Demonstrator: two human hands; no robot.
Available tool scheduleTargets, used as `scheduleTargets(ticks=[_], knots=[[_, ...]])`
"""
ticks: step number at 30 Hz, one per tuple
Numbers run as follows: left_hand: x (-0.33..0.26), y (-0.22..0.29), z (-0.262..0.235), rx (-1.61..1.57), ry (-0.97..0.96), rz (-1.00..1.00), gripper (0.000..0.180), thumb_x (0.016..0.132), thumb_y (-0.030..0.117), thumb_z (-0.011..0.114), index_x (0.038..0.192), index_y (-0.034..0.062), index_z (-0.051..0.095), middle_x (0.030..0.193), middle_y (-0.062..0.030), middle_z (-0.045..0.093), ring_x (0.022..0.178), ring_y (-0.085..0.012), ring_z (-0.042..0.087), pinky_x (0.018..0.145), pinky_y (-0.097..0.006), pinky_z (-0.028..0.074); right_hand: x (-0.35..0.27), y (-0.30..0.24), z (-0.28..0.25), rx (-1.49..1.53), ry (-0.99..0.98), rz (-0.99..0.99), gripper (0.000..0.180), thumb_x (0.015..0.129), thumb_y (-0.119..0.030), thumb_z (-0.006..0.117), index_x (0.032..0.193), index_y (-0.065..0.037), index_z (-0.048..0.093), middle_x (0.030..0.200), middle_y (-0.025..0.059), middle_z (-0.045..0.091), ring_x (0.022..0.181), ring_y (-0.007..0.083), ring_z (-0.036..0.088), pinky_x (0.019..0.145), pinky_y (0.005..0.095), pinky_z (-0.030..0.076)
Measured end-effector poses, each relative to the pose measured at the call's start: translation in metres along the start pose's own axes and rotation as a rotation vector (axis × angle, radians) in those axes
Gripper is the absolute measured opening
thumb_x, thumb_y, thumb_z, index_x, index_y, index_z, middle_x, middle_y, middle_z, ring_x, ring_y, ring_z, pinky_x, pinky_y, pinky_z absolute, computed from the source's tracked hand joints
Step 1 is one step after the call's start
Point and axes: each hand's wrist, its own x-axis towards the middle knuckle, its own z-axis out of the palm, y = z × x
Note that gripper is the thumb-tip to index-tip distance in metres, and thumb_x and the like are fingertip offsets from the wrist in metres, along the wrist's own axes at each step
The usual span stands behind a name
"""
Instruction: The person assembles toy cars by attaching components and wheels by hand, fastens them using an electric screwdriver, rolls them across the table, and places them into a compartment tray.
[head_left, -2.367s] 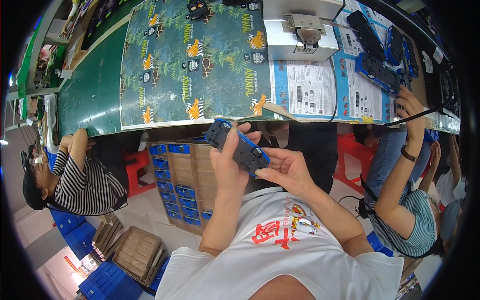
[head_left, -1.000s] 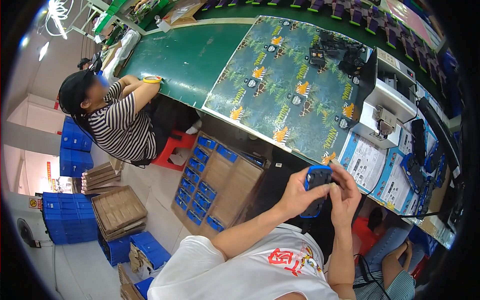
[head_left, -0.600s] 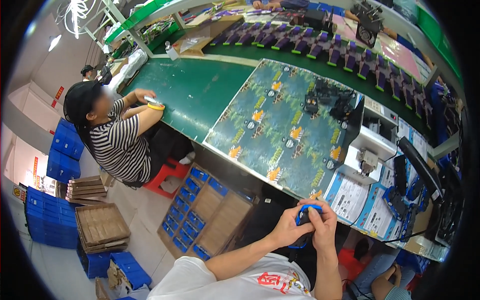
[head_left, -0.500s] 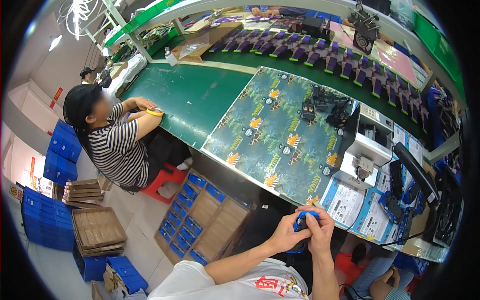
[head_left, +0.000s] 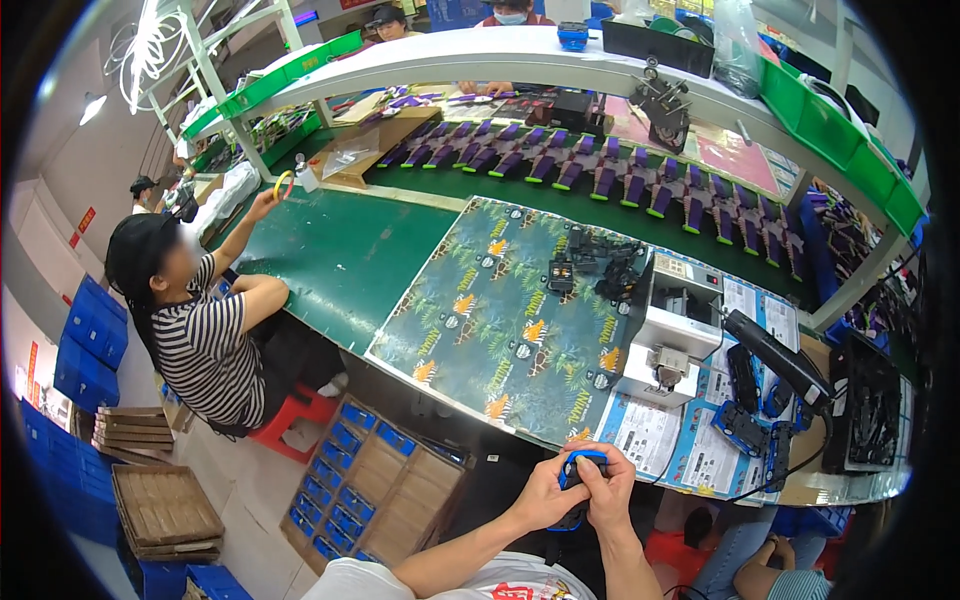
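Pinching a small blue-and-black plastic part (head_left: pixel 577 478), both hands' fingers (head_left: pixel 600 490) press against its smooth casing.

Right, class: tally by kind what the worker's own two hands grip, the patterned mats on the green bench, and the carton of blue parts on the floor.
Black-and-blue handheld part, gripped by left hand and right hand: 1
Patterned mat: 1
Carton: 1
Total: 3

A long green workbench (head_left: pixel 340 250) crosses the frame's middle, carrying a leaf-patterned mat (head_left: pixel 500 330) at centre and printed sheets (head_left: pixel 700 450) at lower right.
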Motion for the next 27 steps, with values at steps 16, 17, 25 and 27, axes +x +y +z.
scheduleTargets(ticks=[16, 17, 25, 27], knots=[[0.044, 0.033, -0.011, -0.490, 0.184, -0.250, 0.018, 0.095, 0.010, 0.058, 0.109, -0.0001, 0.053, 0.093, -0.0122, 0.066, 0.072, -0.0230, 0.069, 0.069, -0.041, 0.061, 0.060, -0.094, -0.106, 0.061, 0.533, -0.685, 0.053, 0.095, -0.012, 0.061, 0.141, 0.000, 0.039, 0.145, 0.0163, 0.042, 0.136, 0.0289, 0.041, 0.114, 0.0453, 0.032], [0.046, 0.031, -0.010, -0.424, 0.111, -0.231, 0.021, 0.094, 0.011, 0.059, 0.109, -0.0015, 0.053, 0.094, -0.0148, 0.066, 0.075, -0.0234, 0.069, 0.070, -0.042, 0.061, 0.074, -0.105, -0.106, -0.007, 0.478, -0.746, 0.059, 0.095, -0.012, 0.062, 0.145, 0.000, 0.033, 0.150, 0.0158, 0.036, 0.140, 0.0301, 0.036, 0.117, 0.0464, 0.027], [0.059, 0.019, -0.010, -0.386, 0.082, -0.277, 0.023, 0.090, 0.010, 0.064, 0.108, -0.0027, 0.057, 0.097, -0.0165, 0.068, 0.074, -0.0231, 0.070, 0.070, -0.037, 0.061, 0.140, -0.152, -0.121, 0.373, 0.369, -0.823, 0.035, 0.098, -0.032, 0.057, 0.099, 0.002, 0.065, 0.096, 0.0177, 0.070, 0.089, 0.0284, 0.067, 0.096, 0.0453, 0.047], [0.061, 0.014, -0.014, -0.387, 0.088, -0.270, 0.023, 0.090, 0.011, 0.064, 0.108, -0.0024, 0.058, 0.097, -0.0158, 0.068, 0.075, -0.0231, 0.071, 0.070, -0.037, 0.061, 0.116, -0.170, -0.094, 0.222, 0.446, -0.887, 0.036, 0.098, -0.037, 0.055, 0.086, -0.004, 0.063, 0.076, 0.0091, 0.062, 0.074, 0.0221, 0.061, 0.087, 0.0456, 0.049]])
